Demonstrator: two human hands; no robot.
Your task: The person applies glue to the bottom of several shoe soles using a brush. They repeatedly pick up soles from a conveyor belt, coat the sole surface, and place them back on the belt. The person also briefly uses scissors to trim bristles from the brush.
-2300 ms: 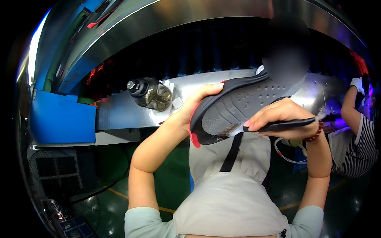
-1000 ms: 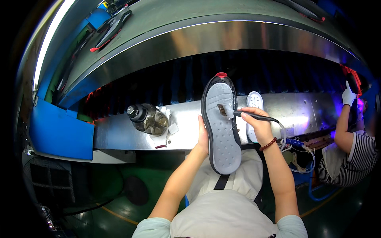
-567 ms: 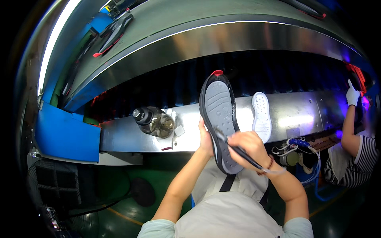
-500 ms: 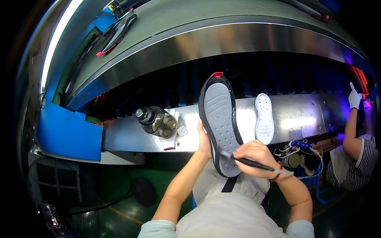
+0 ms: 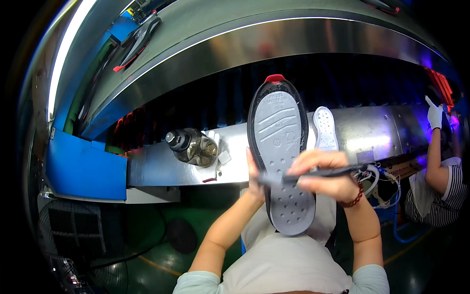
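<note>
A black shoe sole [image 5: 306,117] with a grey studded insert [image 5: 276,117] and a red tab [image 5: 274,78] at its far end stands tilted before me. My left hand [image 5: 255,179] grips its left edge, thumb showing and the other fingers hidden behind. My right hand [image 5: 328,176] pinches a black-handled brush [image 5: 338,171], with a pale tube running from its rear end. The brush's tip is smeared by motion across the insert's middle; whether it touches the surface I cannot tell. Beyond my right hand, a white studded insert [image 5: 325,125] lies on the metal bench [image 5: 362,132], partly covered.
A dark-capped clear bottle [image 5: 196,149] stands left on the bench beside a white cloth [image 5: 210,172]. Another sole [image 5: 139,43] rides on the green belt [image 5: 205,24] above. At right, a co-worker's gloved hand [image 5: 434,115] reaches toward red-lit parts, near tangled tubes [image 5: 389,186].
The sole has shifted slightly right and now faces me more squarely. My right hand has moved up along the insert, taking the brush from near its lower end to its middle.
</note>
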